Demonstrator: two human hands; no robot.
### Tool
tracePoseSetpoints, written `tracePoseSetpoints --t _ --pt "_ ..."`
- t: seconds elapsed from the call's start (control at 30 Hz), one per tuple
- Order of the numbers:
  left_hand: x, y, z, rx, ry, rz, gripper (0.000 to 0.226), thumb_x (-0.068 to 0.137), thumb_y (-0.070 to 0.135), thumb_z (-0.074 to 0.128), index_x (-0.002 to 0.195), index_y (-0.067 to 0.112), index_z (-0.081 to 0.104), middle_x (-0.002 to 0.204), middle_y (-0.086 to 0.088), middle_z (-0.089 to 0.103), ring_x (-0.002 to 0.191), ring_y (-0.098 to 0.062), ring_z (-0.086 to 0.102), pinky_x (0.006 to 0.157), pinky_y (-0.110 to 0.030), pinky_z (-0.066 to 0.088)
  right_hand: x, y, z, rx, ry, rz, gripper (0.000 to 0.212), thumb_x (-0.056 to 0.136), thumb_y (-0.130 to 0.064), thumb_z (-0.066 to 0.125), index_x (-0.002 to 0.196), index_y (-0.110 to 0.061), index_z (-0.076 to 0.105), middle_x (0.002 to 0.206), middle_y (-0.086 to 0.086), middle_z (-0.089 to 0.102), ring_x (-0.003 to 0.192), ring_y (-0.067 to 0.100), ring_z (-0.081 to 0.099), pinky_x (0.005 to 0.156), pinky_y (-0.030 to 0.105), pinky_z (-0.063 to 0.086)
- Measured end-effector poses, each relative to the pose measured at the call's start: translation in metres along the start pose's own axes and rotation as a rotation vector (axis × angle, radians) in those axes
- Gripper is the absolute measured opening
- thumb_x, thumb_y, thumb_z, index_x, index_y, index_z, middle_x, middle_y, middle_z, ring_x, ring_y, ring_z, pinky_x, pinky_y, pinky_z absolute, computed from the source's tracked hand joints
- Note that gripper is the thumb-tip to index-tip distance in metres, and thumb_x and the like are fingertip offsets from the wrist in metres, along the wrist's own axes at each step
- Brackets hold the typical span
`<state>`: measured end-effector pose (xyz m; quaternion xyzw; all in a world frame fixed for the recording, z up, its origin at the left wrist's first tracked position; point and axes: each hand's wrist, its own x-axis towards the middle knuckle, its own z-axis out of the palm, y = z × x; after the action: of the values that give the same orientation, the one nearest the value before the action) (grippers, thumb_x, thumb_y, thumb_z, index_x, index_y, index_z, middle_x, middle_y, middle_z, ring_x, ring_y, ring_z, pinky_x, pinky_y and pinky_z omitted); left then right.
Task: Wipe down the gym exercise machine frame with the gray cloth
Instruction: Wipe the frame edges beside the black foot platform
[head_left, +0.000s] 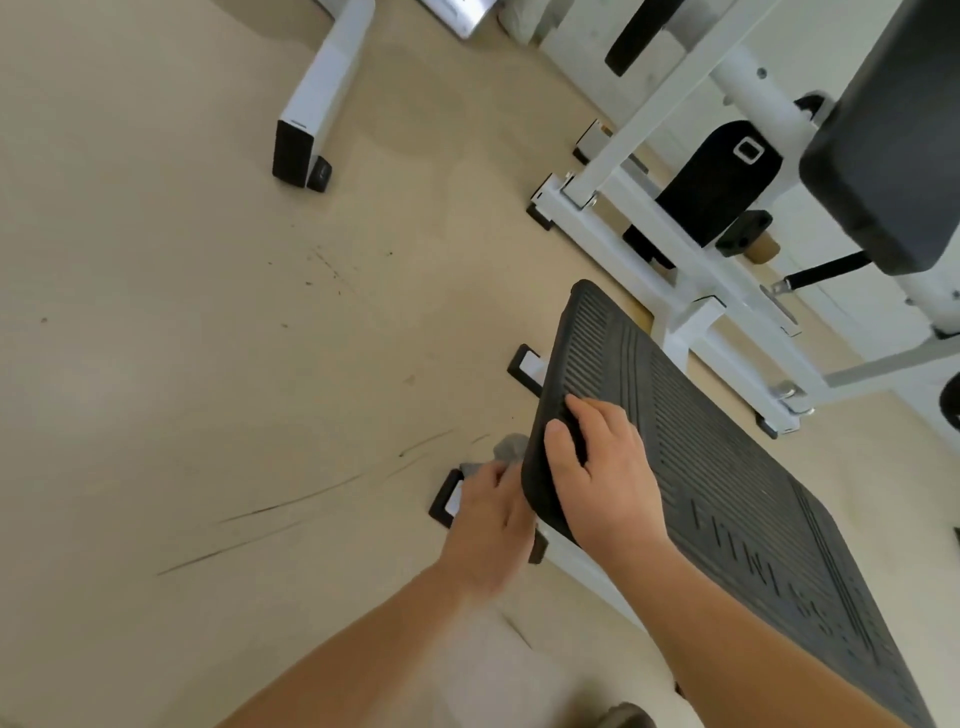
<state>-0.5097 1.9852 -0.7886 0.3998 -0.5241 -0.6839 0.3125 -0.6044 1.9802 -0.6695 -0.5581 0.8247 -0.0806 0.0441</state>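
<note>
The fingers of the left hand (488, 525), blurred in motion, are curled around a crumpled gray cloth (506, 448). A fold of it protrudes beyond the knuckles, low down beside the left rim of the black ribbed rubber footplate (727, 467). The cloth lies just above a black plastic end cap (441, 501) on the foot of the white tubular steel frame (582, 574). Whether it touches the tube cannot be told.

The right hand (597, 473) holds the same rim from above, thumb and forefinger curled onto the ribs, apparently steadying the tilted plate.

Step in hand, as judged: wiping the lower frame member under the footplate, with much of the machine's frame not yet reached by the cloth.

The next move probably calls for passing the cloth along the tube beneath the plate. The other hand would brace the plate so that the cloth can get under it.

Outward, the frame continues up and to the right as bolted white rails. They carry a black padded upholstered cushion (893, 145).

The whole rests on a smooth beige floor (208, 312) marked with dark scuff streaks (291, 501). At upper left stands a separate white machine leg with a black cap (322, 93), well apart.
</note>
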Motion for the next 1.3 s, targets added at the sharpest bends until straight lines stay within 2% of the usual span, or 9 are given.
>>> tracePoseSetpoints --t 0.1,0.37,0.47,0.57,0.7,0.9,1.03,1.17,1.3 --pt "0.01 -0.011 0.014 0.013 0.072 0.053 0.038 0.105 0.024 0.045 0.135 0.047 0.038 0.153 -0.004 0.046 0.142 -0.024 0.043 0.115 -0.048 0.041 0.003 0.0 0.0 0.031 0.011 0.003 0.061 0.097 -0.06 0.029 0.143 -0.029 0.054 0.136 -0.018 0.05 0.128 0.006 0.042 0.1 0.027 0.036" --pt "0.019 -0.023 0.012 -0.369 -0.021 -0.315 0.071 0.104 0.06 0.029 0.146 0.004 0.044 0.148 -0.023 0.051 0.142 -0.046 0.039 0.118 -0.052 0.037 0.005 0.001 -0.002 0.055 0.025 0.01 0.057 0.097 -0.057 0.034 0.139 -0.027 0.058 0.129 -0.02 0.053 0.123 0.003 0.043 0.101 0.024 0.034" --pt "0.009 -0.014 0.031 -0.493 -0.053 -0.169 0.029 0.108 0.042 0.04 0.128 0.035 0.059 0.108 0.019 0.073 0.117 -0.011 0.065 0.087 -0.017 0.054 0.004 0.002 -0.002 0.058 0.02 0.017 0.06 0.096 -0.06 0.032 0.141 -0.029 0.057 0.133 -0.021 0.051 0.127 0.004 0.042 0.1 0.023 0.032" --pt "0.0 -0.012 0.014 -0.375 -0.153 -0.14 0.067 0.089 0.074 0.055 0.146 0.041 0.046 0.134 0.019 0.062 0.119 0.012 0.057 0.104 -0.027 0.051 0.003 0.002 -0.001 0.044 0.01 0.014 0.063 0.096 -0.061 0.03 0.144 -0.029 0.055 0.138 -0.022 0.049 0.131 0.002 0.039 0.102 0.023 0.031" --pt "0.014 -0.026 -0.003 -0.367 -0.18 -0.339 0.061 0.108 0.055 0.031 0.163 0.037 0.012 0.167 -0.013 0.026 0.151 -0.031 0.032 0.124 -0.052 0.026 -0.001 0.0 -0.002 0.038 0.012 0.011 0.064 0.097 -0.061 0.027 0.147 -0.03 0.053 0.144 -0.02 0.049 0.134 0.001 0.038 0.108 0.024 0.029" --pt "-0.008 0.004 0.025 -0.443 -0.133 -0.15 0.029 0.094 0.052 0.048 0.118 0.064 0.059 0.116 0.044 0.061 0.111 0.018 0.057 0.088 -0.005 0.047 0.005 0.0 -0.003 0.075 0.015 0.028 0.051 0.101 -0.053 0.035 0.139 -0.029 0.06 0.133 -0.02 0.053 0.126 0.001 0.043 0.102 0.021 0.031" --pt "0.001 -0.031 -0.011 -0.361 -0.202 -0.297 0.041 0.111 0.044 0.034 0.151 0.041 0.042 0.088 0.009 0.071 0.077 -0.004 0.065 0.077 -0.017 0.049 0.004 -0.003 -0.006 0.092 0.011 0.03 0.048 0.102 -0.051 0.037 0.138 -0.028 0.06 0.131 -0.018 0.054 0.125 0.004 0.044 0.105 0.029 0.038" --pt "0.01 -0.047 -0.017 -0.334 -0.182 -0.443 0.05 0.112 0.042 0.029 0.16 0.047 0.017 0.165 -0.007 0.033 0.147 -0.024 0.039 0.125 -0.043 0.026 0.002 -0.002 -0.006 0.093 0.007 0.031 0.046 0.103 -0.048 0.038 0.139 -0.028 0.06 0.134 -0.017 0.055 0.128 0.006 0.045 0.11 0.037 0.041" --pt "-0.002 -0.025 0.01 -0.48 -0.138 -0.319 0.051 0.107 0.053 0.038 0.157 0.047 0.029 0.167 0.011 0.026 0.153 -0.014 0.026 0.127 -0.041 0.02 0.001 -0.002 -0.006 0.09 -0.005 0.03 0.041 0.107 -0.041 0.043 0.143 -0.028 0.058 0.136 -0.016 0.055 0.129 0.008 0.046 0.111 0.044 0.043"
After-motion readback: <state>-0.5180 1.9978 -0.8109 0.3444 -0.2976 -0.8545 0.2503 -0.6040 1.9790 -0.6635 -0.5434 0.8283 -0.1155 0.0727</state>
